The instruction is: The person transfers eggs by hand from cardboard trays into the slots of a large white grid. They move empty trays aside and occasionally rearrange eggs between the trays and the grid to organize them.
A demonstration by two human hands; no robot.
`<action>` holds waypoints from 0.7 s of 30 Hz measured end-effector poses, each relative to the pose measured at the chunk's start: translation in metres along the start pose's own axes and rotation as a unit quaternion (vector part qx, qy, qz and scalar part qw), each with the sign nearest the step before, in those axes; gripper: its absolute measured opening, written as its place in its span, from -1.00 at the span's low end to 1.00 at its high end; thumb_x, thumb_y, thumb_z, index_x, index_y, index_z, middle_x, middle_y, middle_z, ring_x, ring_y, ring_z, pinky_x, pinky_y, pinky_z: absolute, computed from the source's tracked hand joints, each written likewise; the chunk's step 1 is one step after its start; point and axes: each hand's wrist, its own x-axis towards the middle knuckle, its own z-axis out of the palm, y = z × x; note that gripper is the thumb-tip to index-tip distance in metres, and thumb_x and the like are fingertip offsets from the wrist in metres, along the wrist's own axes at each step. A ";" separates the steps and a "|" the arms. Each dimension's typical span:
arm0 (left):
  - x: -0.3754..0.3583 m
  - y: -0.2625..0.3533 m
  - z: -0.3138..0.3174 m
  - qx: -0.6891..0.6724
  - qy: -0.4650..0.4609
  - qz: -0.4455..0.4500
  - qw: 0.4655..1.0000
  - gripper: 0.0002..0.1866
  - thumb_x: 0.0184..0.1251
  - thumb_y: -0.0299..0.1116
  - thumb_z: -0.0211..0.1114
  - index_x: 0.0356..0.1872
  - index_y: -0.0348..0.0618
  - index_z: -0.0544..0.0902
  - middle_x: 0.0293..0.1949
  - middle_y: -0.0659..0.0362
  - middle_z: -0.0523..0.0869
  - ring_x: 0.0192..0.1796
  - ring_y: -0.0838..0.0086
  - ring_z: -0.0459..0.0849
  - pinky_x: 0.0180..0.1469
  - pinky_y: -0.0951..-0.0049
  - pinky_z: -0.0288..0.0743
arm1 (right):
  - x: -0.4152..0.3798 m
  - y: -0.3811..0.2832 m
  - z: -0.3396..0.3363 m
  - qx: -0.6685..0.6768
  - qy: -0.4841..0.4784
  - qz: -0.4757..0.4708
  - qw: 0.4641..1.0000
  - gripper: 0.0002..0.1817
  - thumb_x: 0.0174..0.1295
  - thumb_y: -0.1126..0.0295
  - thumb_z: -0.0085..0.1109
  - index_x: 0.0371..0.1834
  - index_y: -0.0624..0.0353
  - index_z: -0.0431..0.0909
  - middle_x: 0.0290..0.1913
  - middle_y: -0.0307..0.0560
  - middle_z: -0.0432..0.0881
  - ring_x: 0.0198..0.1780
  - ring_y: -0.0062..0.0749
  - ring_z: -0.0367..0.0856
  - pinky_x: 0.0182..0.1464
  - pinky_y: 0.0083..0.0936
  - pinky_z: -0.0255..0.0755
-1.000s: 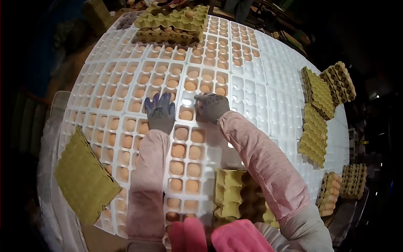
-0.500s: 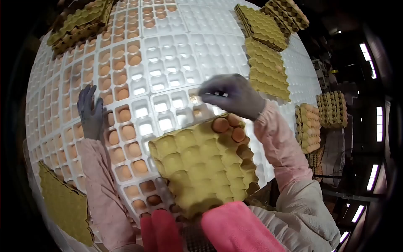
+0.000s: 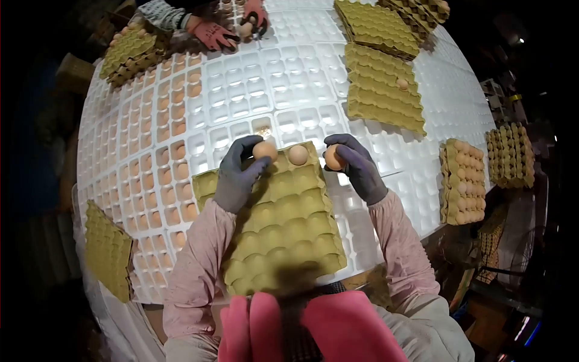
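My left hand [image 3: 238, 175], in a grey glove, grips a brown egg [image 3: 265, 152] above the far edge of a yellow-green pulp tray [image 3: 277, 223]. Another egg [image 3: 298, 155] sits in that tray's far row, between my hands. Just past the tray's far right corner, my right hand [image 3: 356, 166] holds a brown egg [image 3: 335, 157] between thumb and fingers. The pulp tray lies over white plastic trays [image 3: 241, 111] with square pockets. Brown eggs [image 3: 172, 196] fill pockets to the left.
Across the table, a co-worker's red-gloved hands [image 3: 214, 35] handle an egg. Pulp trays lie at the far right [image 3: 386, 87], with one egg on them, and at the lower left [image 3: 108, 250]. A stack with eggs [image 3: 463, 181] stands at the right edge, another [image 3: 132, 51] at upper left.
My left hand has moved from the white trays to the pulp tray and now grips an egg. My right hand has moved and holds an egg. A co-worker's hands have come into view.
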 end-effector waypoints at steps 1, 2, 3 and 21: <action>0.002 -0.001 0.001 -0.022 0.021 -0.027 0.999 -0.57 0.32 -0.43 0.34 0.19 -0.26 0.52 -0.04 0.12 0.66 -0.06 0.51 0.66 -0.05 0.53 0.56 | 0.013 -0.002 0.006 -0.213 -0.033 -0.054 0.975 -0.51 0.24 0.19 0.28 0.21 0.11 0.51 0.01 -0.12 0.61 0.00 -0.39 0.62 0.07 -0.45 0.52; 0.005 -0.003 0.001 -0.044 0.043 -0.050 0.997 -0.57 0.33 -0.44 0.34 0.21 -0.26 0.52 -0.05 0.15 0.65 -0.10 0.53 0.63 -0.08 0.54 0.54 | 0.025 -0.005 0.017 -0.414 -0.063 -0.120 0.900 -0.51 0.22 0.20 0.27 0.22 0.03 0.52 0.01 -0.08 0.62 0.00 -0.33 0.64 0.07 -0.42 0.53; 0.004 -0.004 0.001 0.037 0.039 -0.049 0.997 -0.54 0.35 -0.44 0.32 0.25 -0.24 0.49 -0.05 0.19 0.64 -0.12 0.56 0.58 -0.09 0.58 0.50 | 0.028 -0.012 0.030 -0.563 -0.081 -0.185 0.801 -0.56 0.14 0.26 0.29 0.14 -0.08 0.57 -0.02 -0.09 0.63 0.01 -0.22 0.65 0.03 -0.34 0.55; 0.034 -0.107 -0.176 0.496 0.126 0.190 0.838 -0.68 0.16 -0.56 0.25 -0.03 -0.09 0.67 0.21 0.07 0.63 0.32 0.07 0.50 0.42 0.00 0.24 | 0.239 0.043 0.230 -0.711 -0.195 -0.159 0.657 -0.57 0.12 0.19 0.23 0.06 0.06 0.64 0.03 0.00 0.70 0.09 -0.05 0.66 0.14 -0.23 0.50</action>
